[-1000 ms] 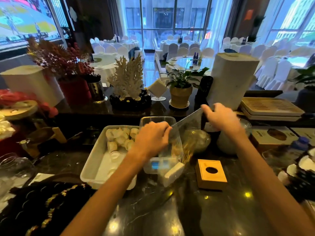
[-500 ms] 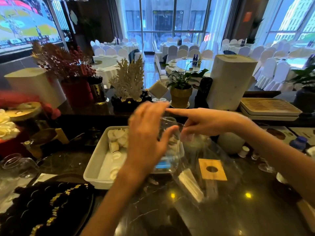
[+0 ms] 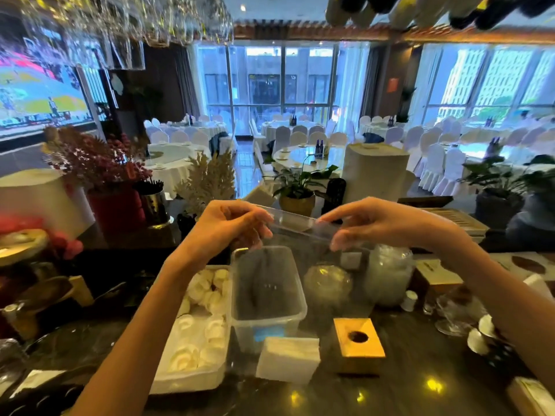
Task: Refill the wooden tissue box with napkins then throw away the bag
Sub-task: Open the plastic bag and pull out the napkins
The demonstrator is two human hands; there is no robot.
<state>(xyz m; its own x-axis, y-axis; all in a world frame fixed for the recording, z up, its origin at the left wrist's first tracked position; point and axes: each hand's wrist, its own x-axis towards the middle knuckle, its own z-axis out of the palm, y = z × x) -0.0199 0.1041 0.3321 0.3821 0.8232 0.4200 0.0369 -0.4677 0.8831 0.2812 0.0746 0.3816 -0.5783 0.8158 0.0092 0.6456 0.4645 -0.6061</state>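
Note:
My left hand (image 3: 228, 226) and my right hand (image 3: 369, 225) are raised above the counter, each pinching one top corner of a clear plastic bag (image 3: 300, 226) stretched between them. The bag hangs down in front of me, and the white napkin stack (image 3: 288, 358) sits low inside it, close to the dark counter. The wooden tissue box (image 3: 359, 343), square with a round hole in its top, stands on the counter just right of the napkins.
A clear plastic tub (image 3: 267, 292) stands behind the napkins, with a white tray (image 3: 192, 379) of rolled towels to its left. Glass jars (image 3: 387, 277), cups and boxes crowd the right side. A raised bar ledge with plants runs behind.
Both hands have risen and spread apart, lifting the bag by its top corners. The napkin stack now hangs low in the bag. The camera view has tilted upward.

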